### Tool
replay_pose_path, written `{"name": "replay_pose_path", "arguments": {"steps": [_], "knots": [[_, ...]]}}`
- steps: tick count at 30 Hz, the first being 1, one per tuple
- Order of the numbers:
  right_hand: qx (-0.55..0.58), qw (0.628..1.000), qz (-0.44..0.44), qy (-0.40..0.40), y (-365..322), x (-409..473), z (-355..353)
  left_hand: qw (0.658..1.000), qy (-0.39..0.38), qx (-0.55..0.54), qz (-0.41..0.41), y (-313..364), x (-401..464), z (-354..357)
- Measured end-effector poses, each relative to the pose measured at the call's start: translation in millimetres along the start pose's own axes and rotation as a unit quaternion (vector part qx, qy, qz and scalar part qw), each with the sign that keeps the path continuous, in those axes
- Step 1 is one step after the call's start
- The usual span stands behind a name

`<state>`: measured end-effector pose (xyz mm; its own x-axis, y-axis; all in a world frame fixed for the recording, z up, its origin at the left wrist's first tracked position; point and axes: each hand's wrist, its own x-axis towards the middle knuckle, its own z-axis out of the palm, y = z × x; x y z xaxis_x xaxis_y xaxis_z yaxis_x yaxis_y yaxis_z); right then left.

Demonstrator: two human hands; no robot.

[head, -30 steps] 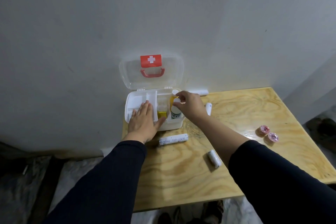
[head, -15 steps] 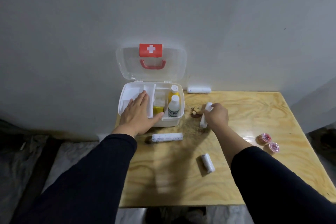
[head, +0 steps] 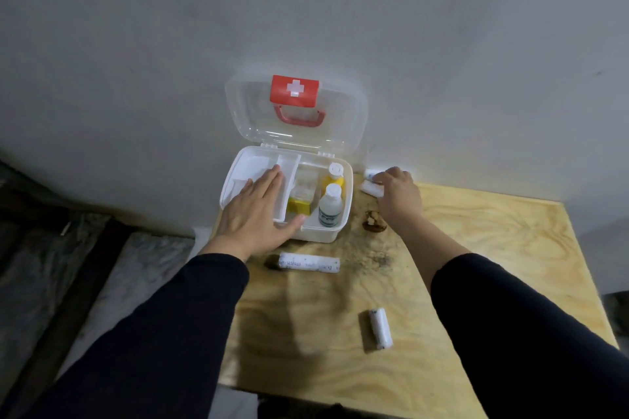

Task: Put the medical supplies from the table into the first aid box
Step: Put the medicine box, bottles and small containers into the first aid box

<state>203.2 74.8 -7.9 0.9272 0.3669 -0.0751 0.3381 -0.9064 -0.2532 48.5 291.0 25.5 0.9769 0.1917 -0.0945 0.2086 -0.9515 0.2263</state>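
Right hand (head: 396, 192) grips a bandage roll (head: 371, 188) beside the first aid box (head: 326, 231).

Perhaps a bare storeroom: plain grey wall (head: 442, 44), rough plywood table (head: 476, 265).

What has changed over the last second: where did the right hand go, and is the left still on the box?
The right hand let go of the bottle in the first aid box, took a bandage roll and moved back toward the wall. The left hand stays flat on the box.
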Motion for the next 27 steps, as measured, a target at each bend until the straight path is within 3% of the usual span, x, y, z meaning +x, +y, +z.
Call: {"name": "replay_pose_path", "arguments": {"steps": [8,16,22,27], "knots": [[-0.100,0.994,-0.017,-0.034,2.1,18.0,0.5,1.000,0.010,0.002,-0.010,4.1,-2.5,-2.8],[-0.037,0.997,0.026,-0.063,3.8,-0.6,3.6,1.000,-0.005,0.013,-0.004,0.9,-1.6,-0.6],[0.155,0.983,0.101,0.013,-5.2,-26.3,-15.9,0.999,-0.034,0.011,-0.008,-0.5,-0.6,-0.8],[0.285,0.951,0.097,0.069,-33.8,-44.7,-63.4,0.998,-0.064,0.012,0.024,-3.6,3.7,-9.2]]}}
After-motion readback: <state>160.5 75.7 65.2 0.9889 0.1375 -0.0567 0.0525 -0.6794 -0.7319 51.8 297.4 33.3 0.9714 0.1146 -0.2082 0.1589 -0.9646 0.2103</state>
